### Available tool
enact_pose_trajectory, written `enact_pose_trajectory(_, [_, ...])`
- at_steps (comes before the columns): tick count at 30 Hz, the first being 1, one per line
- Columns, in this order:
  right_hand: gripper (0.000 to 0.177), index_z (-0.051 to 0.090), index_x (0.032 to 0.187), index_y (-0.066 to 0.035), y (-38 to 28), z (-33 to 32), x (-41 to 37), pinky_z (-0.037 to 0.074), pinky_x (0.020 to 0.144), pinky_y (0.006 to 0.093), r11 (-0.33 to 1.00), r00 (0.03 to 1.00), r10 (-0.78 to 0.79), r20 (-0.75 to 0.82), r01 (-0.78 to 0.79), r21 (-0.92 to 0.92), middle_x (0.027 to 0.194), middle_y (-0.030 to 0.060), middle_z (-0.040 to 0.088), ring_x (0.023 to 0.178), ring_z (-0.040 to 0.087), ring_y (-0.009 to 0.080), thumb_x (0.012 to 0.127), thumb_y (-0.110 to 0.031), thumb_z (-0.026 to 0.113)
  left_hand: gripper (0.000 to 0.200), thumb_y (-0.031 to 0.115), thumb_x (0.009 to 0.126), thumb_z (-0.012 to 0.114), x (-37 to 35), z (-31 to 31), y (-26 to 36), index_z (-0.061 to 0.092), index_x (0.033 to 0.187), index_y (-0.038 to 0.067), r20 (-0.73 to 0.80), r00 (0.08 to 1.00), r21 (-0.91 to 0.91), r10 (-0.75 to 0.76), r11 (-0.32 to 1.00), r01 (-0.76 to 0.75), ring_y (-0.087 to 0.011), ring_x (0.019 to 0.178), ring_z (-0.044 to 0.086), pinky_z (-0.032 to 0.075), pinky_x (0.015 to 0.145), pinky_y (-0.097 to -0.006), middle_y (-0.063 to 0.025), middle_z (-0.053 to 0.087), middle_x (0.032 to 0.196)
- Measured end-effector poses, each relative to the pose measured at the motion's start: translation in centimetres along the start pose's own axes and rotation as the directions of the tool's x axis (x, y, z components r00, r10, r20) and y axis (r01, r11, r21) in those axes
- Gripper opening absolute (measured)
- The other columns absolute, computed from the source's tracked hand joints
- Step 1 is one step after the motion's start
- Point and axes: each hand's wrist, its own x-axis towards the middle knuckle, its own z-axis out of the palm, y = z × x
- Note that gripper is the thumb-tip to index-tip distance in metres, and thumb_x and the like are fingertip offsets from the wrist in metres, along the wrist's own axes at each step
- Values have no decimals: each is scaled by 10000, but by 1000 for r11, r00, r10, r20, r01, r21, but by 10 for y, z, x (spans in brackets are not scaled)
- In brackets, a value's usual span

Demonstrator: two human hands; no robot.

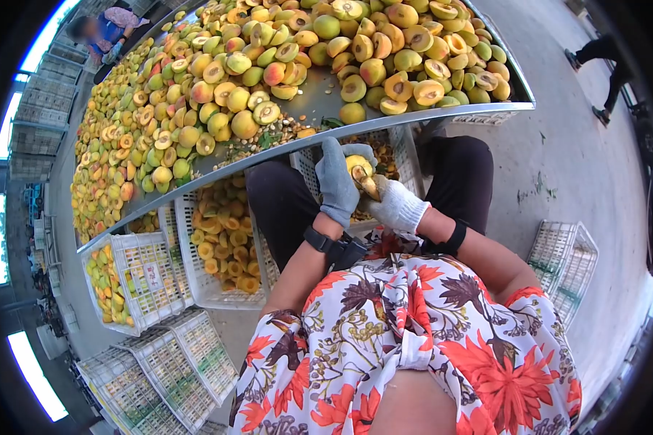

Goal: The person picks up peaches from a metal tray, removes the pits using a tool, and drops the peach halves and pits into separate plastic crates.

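My left hand [336, 181], in a grey glove, is closed around a yellow peach half [358, 165] in front of the table edge. In my right hand [401, 206], gloved in white, is a short brass-coloured scoop-like tool [371, 190]; its tip touches or nearly touches the fruit, and its grip is hidden by my fingers. Both hands meet above my lap, over a white crate [411, 161] holding fruit scraps. Just beyond them, halved peaches [399, 86] lie heaped on the metal table [308, 104], with loose kernels and bits of leaf near its rim.
Beneath the table's left side stands a crate of peach halves [196, 284], beside another fruit-filled crate [152, 279]. More crates [170, 362] sit at lower left, and one crate [564, 257] at right. A person [112, 32] is at the far left; another person's legs [604, 54] show at upper right.
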Motion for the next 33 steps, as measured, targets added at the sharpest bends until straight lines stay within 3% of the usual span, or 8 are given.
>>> enact_pose_trajectory(10, [326,637,1070,-6,2,8,-6,536,732,423,970,997,-37,73,18,243,897,225,691,866,687,364,817,-211,618,716,520,1054,300,-6,-7,-9,694,820,-31,-3,1000,151,-2,989,2,-172,663,654,536,657,-280,-97,687,736])
enact_pose_trajectory(12, [324,639,1071,-10,-46,-21,-18,532,757,418,879,906,263,330,-367,305,902,215,695,873,687,349,823,-216,615,720,520,1055,293,-9,-3,-7,695,821,-30,-18,992,285,123,952,-113,-167,662,652,532,653,-276,-90,686,734])
enact_pose_trajectory(15, [307,642,1015,-21,-13,1,-7,528,600,373,992,995,-89,39,85,98,757,111,669,650,652,230,849,-280,646,730,518,1057,277,-7,-3,-3,695,820,-31,32,999,260,32,965,-39,-168,661,653,533,651,-273,-92,686,729])
enact_pose_trajectory(16, [296,641,997,-28,-13,-5,-9,503,545,351,972,983,42,180,-83,222,719,85,640,598,623,202,854,-287,654,729,518,1056,279,-6,-4,-2,695,818,-32,84,996,257,7,966,-29,-172,659,656,536,651,-274,-97,686,729])
enact_pose_trajectory(18, [278,638,959,-42,-22,-27,-13,453,436,306,821,841,223,492,-434,371,645,35,582,494,565,146,862,-301,669,726,516,1055,285,-3,-7,6,693,813,-35,181,983,253,-38,968,-9,-178,654,660,540,651,-275,-108,687,727])
enact_pose_trajectory(22, [263,624,969,-62,-12,-28,-14,410,386,254,563,750,108,652,-587,582,615,-15,536,447,513,89,879,-292,714,734,560,1029,319,-5,-5,17,688,805,-33,247,957,182,-152,977,109,-202,641,668,552,649,-295,-134,686,724])
enact_pose_trajectory(29, [222,619,1012,-90,6,-1,-15,385,379,208,388,876,-10,482,-441,810,724,-11,591,487,548,78,899,-253,720,710,603,994,378,-6,4,15,655,784,-16,267,933,-103,-243,955,278,-275,644,670,566,634,-353,-163,662,735])
enact_pose_trajectory(33, [151,617,959,-103,23,-13,-13,374,376,196,296,732,-140,667,-612,734,682,-27,562,475,526,66,929,-236,681,694,577,997,395,-2,0,12,657,790,-31,312,914,-127,-257,943,309,-281,648,668,565,639,-363,-175,667,733])
